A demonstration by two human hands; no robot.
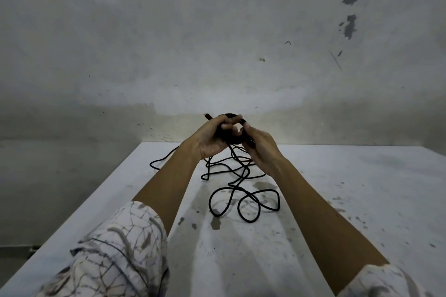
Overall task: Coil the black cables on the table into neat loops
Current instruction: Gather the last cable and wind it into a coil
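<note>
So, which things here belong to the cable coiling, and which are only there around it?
Part of the job:
- coil, held up by left hand and right hand
- loose cable, lying in tangled loops on the table
- cable end, sticking out above the left hand

Not part of it:
- stains on the table
- wall

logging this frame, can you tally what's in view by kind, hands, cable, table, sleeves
Hands: 2, the left hand and right hand, both gripping the small coil raised above the table
Black cable: 1 tangle visible; whether it is one cable or several cannot be told
Table: 1, white and stained
Patterned sleeves: 2
Total: 6
</note>
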